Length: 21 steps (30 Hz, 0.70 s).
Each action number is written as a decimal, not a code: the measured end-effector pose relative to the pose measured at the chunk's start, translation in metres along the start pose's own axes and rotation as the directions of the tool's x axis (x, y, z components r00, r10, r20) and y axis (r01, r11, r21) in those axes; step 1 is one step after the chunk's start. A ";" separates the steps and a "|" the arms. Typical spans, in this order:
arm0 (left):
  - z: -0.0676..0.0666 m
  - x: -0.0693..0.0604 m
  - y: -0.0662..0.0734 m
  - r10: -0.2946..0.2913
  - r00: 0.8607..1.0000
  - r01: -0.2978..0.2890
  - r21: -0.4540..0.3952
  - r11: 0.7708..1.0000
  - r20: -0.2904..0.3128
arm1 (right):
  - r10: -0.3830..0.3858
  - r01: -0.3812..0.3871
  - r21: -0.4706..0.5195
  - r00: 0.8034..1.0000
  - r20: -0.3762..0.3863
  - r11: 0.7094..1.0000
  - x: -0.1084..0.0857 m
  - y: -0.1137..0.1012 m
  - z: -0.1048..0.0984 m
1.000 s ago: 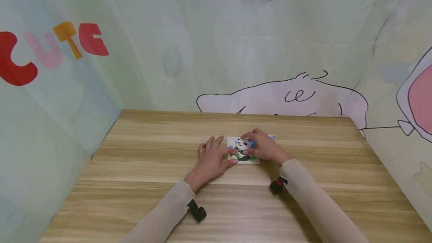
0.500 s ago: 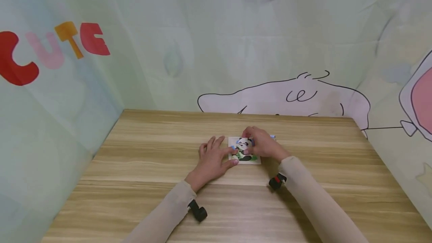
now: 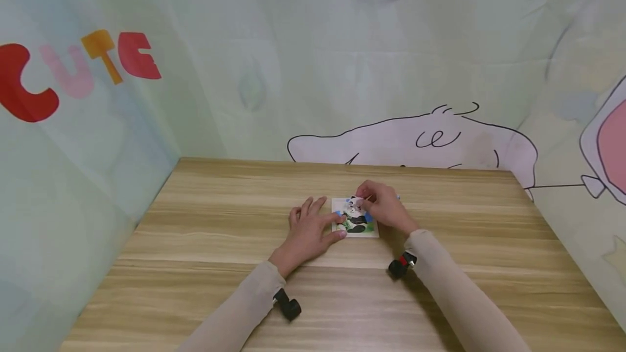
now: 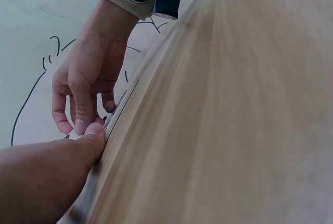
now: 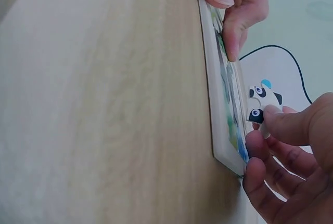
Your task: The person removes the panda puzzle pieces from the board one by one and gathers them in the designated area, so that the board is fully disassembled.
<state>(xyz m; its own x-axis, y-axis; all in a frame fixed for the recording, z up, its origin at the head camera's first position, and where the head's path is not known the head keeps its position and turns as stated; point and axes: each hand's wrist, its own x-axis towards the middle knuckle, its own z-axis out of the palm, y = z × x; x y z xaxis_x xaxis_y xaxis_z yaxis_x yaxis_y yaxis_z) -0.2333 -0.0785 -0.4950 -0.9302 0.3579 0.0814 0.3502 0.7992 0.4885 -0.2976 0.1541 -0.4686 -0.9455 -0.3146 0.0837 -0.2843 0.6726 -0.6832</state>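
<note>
Some right-hand fingers [image 5: 256, 142] around panda piece [image 5: 264, 99]

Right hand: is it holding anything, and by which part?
The right hand pinches a puzzle piece near its edge, thumb on the printed face beside a panda eye.

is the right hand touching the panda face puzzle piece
Touching. The right wrist view shows the right hand pinching the panda-face puzzle piece, thumb on its printed side.

Panda-face piece [image 5: 267, 100] (tilted) above flat puzzle board [image 5: 217, 125]
</note>
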 end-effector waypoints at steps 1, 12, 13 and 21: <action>0.000 0.000 0.000 -0.001 1.000 0.001 0.001 1.000 0.002 | 0.001 -0.001 0.007 1.000 -0.004 1.000 0.000 0.000 -0.001; 0.000 0.001 0.000 -0.004 1.000 0.004 0.006 1.000 -0.005 | 0.055 -0.053 0.038 0.998 -0.035 0.998 -0.004 0.002 -0.013; 0.000 0.001 0.000 -0.003 1.000 0.003 0.006 1.000 -0.007 | 0.056 -0.054 0.036 0.998 -0.043 0.998 -0.004 0.003 -0.015; 0.002 0.001 0.000 0.004 1.000 -0.004 0.001 1.000 -0.012 | 0.016 -0.013 0.021 0.992 -0.129 1.000 -0.010 0.016 -0.030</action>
<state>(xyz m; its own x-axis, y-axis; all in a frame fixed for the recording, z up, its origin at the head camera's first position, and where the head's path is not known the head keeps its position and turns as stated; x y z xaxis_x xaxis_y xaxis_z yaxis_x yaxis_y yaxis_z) -0.2339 -0.0776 -0.4970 -0.9303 0.3547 0.0938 0.3536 0.7983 0.4875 -0.2972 0.1877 -0.4587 -0.9624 -0.2152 0.1655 -0.2684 0.6624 -0.6995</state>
